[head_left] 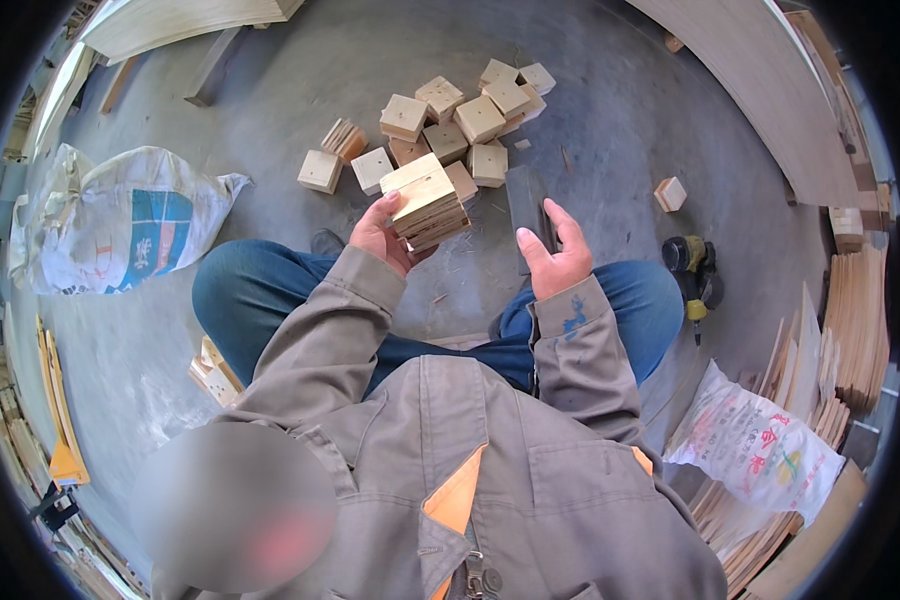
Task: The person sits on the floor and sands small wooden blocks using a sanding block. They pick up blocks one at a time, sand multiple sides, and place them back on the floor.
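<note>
My left hand (383,240) is closed round a pale plywood block (425,198), raised over the floor with its layered edge showing. To its right, my right hand (562,255) has its thumb and forefinger spread apart; its other fingers are mostly hidden. A dark grey, flat, oblong piece (526,205) lies just beside and partly behind these fingers. Whether the hand touches it, I cannot tell. Beyond both hands, several similar wooden blocks (479,119) sit in a loose pile, some stacked on others.
A yellow-and-black power drill (688,265) lies past my right knee, with a single block (670,194) beyond it. A white woven sack (120,220) stands at left, another sack (760,440) at right by wood strips (855,330). More wood pieces (215,372) lie by my left leg.
</note>
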A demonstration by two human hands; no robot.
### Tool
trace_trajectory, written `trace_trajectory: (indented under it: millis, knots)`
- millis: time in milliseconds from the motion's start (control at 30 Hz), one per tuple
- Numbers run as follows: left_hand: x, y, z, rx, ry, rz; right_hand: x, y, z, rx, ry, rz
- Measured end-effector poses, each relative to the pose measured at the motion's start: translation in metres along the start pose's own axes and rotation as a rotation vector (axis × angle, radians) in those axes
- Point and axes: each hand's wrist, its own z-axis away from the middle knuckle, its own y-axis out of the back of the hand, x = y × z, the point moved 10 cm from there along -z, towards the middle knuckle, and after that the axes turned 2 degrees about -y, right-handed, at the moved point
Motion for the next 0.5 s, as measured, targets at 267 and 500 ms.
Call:
trace_trajectory:
  millis: [267, 500]
  knots:
    - [0.001, 0.009, 0.003, 0.112, -0.002, -0.006, 0.016, -0.007, 0.002, -0.038, -0.103, -0.080]
    - [0.000, 0.008, 0.003, 0.137, 0.006, -0.025, 0.018, -0.008, 0.001, -0.056, -0.147, -0.033]
